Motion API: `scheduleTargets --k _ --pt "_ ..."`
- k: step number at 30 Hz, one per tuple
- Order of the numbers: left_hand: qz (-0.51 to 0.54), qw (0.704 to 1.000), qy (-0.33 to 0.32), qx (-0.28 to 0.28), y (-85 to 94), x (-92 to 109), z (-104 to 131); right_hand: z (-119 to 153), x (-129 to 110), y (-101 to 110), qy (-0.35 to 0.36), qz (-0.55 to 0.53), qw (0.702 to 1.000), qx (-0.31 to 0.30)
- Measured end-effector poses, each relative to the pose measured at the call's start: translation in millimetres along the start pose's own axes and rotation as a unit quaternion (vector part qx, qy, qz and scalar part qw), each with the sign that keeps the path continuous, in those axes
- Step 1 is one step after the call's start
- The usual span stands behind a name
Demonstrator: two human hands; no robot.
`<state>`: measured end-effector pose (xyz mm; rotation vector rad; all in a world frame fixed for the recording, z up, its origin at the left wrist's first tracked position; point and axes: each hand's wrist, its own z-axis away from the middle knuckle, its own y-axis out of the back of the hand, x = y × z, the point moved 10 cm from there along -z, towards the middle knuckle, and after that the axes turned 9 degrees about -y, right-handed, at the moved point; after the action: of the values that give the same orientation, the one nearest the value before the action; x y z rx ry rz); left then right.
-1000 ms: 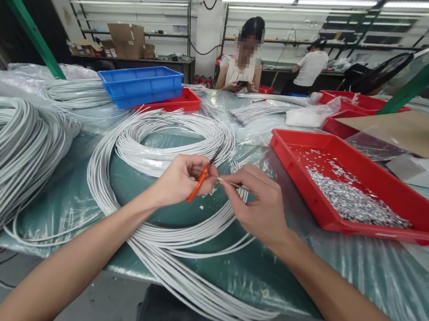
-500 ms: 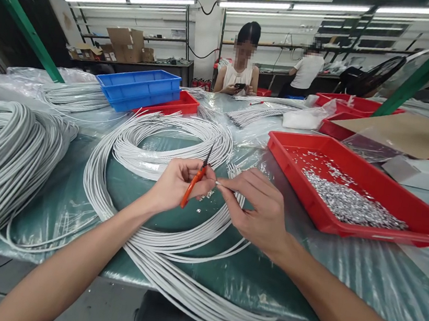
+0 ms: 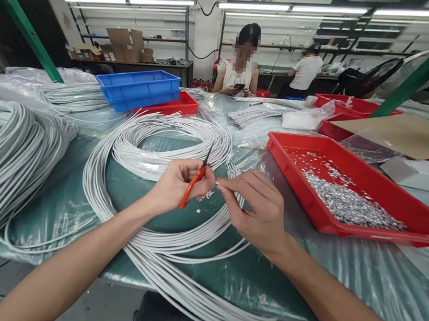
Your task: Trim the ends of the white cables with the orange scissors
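Note:
My left hand (image 3: pixel 180 183) is closed around an orange-handled tool (image 3: pixel 192 186) with a slim dark pointed tip, which tilts upward; its exact kind is unclear. Meeting it fingertip to fingertip, my right hand (image 3: pixel 258 203) pinches the end of a white cable (image 3: pixel 217 183), mostly covered by the fingers. The left thumb and forefinger also reach this end. Beneath both hands, a coil of white cables (image 3: pixel 184 238) lies on the green table, its cut ends gathered beside the right fingers. Small shiny metal pieces (image 3: pixel 206 196) are scattered under the fingertips.
A red tray (image 3: pixel 347 231) of small metal pieces stands at right. Another cable coil (image 3: pixel 136 155) lies behind my hands, and a thick cable bundle (image 3: pixel 13 155) hangs over the left edge. Blue trays (image 3: pixel 141 87) stand farther back. A person (image 3: pixel 240 74) sits opposite with a phone.

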<state>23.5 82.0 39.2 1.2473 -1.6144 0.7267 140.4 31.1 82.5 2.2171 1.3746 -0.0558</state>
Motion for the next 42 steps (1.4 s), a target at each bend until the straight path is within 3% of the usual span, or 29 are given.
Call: scheduleTargets --k 4,10,19,23,26,29,33,37,42 --pt "0.005 1.000 0.006 0.016 0.4 -3.2 0.5 -1.5 6.0 1.4 -0.029 -0.017 0.999 0.002" --pt "-0.025 0.999 0.020 0.019 4.2 -7.3 1.0 0.7 -4.4 -3.5 0.026 0.044 0.998 -0.022" --pt "-0.051 0.998 0.024 0.014 4.4 -1.5 1.3 -0.5 3.7 -6.1 -0.018 0.011 0.999 -0.038" --pt "-0.069 0.997 0.010 0.026 7.2 -2.6 -0.3 -2.7 19.8 -14.9 -0.111 -0.064 0.988 -0.090" --pt "-0.077 0.997 -0.005 0.017 7.3 -5.7 -0.9 3.0 39.6 -35.1 -0.231 -0.150 0.943 -0.187" --pt "-0.091 0.996 -0.012 0.009 7.7 -7.7 -1.1 9.3 48.4 -48.2 -0.293 -0.236 0.894 -0.242" --pt "-0.091 0.996 -0.002 0.012 9.2 -9.4 -1.9 10.5 59.3 -48.7 -0.322 -0.283 0.876 -0.221" --pt "-0.152 0.988 0.018 0.025 15.0 -12.2 -2.3 7.1 71.9 -35.7 -0.344 -0.311 0.874 -0.146" --pt "-0.214 0.976 0.038 -0.023 6.9 -21.3 -0.5 3.9 75.3 -25.9 -0.358 -0.347 0.861 -0.104"
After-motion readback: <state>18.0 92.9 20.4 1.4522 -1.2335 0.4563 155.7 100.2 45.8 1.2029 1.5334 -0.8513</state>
